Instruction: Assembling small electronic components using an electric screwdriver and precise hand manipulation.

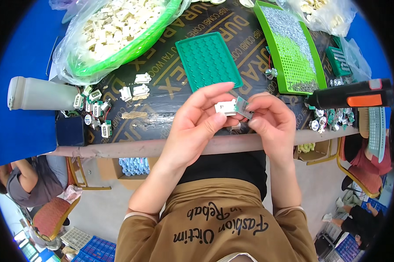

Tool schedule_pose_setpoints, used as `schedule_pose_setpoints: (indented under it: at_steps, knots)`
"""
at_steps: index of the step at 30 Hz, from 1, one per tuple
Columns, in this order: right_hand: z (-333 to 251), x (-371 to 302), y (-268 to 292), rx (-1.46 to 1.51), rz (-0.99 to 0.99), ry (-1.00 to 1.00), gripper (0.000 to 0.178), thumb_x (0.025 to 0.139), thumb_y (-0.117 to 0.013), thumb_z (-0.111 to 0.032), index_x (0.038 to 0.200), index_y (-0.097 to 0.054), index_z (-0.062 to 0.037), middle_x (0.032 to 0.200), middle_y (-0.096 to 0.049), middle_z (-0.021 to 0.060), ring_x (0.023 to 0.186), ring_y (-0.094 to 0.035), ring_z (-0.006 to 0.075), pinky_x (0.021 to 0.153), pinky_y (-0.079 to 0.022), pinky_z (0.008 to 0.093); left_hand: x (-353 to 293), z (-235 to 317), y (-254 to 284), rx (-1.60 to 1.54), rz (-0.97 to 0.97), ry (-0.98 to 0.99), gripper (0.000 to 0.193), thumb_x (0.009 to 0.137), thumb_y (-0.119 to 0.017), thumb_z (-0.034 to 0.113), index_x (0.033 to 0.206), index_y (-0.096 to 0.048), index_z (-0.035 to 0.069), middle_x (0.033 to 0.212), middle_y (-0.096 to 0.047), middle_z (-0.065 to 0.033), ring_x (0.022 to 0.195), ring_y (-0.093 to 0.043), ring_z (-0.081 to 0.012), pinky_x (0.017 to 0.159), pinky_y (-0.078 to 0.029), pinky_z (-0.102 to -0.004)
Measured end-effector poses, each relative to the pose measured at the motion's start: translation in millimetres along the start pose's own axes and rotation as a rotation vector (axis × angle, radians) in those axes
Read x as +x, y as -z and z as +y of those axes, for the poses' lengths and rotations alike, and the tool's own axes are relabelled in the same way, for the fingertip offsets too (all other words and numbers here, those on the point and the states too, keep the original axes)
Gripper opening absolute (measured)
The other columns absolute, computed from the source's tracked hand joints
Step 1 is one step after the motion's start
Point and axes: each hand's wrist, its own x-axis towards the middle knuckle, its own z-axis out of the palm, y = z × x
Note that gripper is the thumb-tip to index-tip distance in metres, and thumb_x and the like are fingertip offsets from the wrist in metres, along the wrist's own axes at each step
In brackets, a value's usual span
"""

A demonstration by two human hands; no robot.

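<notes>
Near the left corner of the counter, several white casings with green boards are lying apparently assembled, while the basket by the far edge is holding many bare ones. Above the middle near edge, the left hand is pinching one casing; the right hand is pinching a circuit board at its end, seemingly not yet fitted. Loose boards are lying toward the right edge.

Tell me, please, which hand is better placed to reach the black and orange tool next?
Probably the right hand: it is nearer the tool. It holds a small green board, though, which may need setting down first; the left hand, farther away, holds a white part.
</notes>
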Motion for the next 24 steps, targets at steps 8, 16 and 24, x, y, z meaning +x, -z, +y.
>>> schedule_pose_setpoints:
  at_steps: [8, 16, 24]
  knots:
    - [2.1, -4.0, -7.9, -0.612, 0.111, 0.146, 0.022, 0.072, -0.057, 0.008, 0.094, -0.055, 0.0034, 0.086, -0.058, 0.0095, 0.075, -0.059, 0.0139, 0.067, -0.047, 0.0233, 1.7, -2.6, 8.8, -0.087, -0.020, 0.012, 0.024, 0.081, -0.054, 0.005, 0.103, -0.049, -0.001, 0.104, -0.053, -0.0120, 0.094, -0.054, -0.0187, 0.082, -0.045, -0.0312]
    - [9.2, -0.9, -13.1, -0.347, 0.072, 0.164, 0.022, 0.076, -0.052, 0.007, 0.097, -0.054, 0.0024, 0.088, -0.058, 0.0087, 0.079, -0.056, 0.0110, 0.066, -0.046, 0.0227, 3.1, -6.2, 9.2, -0.133, -0.044, 0.017, 0.022, 0.080, -0.054, 0.000, 0.102, -0.050, -0.002, 0.099, -0.056, -0.0109, 0.091, -0.055, -0.0173, 0.081, -0.046, -0.0302]
    - [-6.5, 6.9, -10.4, -0.856, 0.018, 0.436, 0.025, 0.068, -0.058, 0.006, 0.091, -0.059, -0.0024, 0.087, -0.055, 0.0103, 0.076, -0.056, 0.0213, 0.062, -0.045, 0.0271, -0.8, -7.1, 11.6, -0.107, -0.030, -0.010, 0.025, 0.084, -0.050, 0.005, 0.109, -0.051, -0.002, 0.106, -0.054, -0.0112, 0.095, -0.053, -0.0172, 0.082, -0.045, -0.0318]
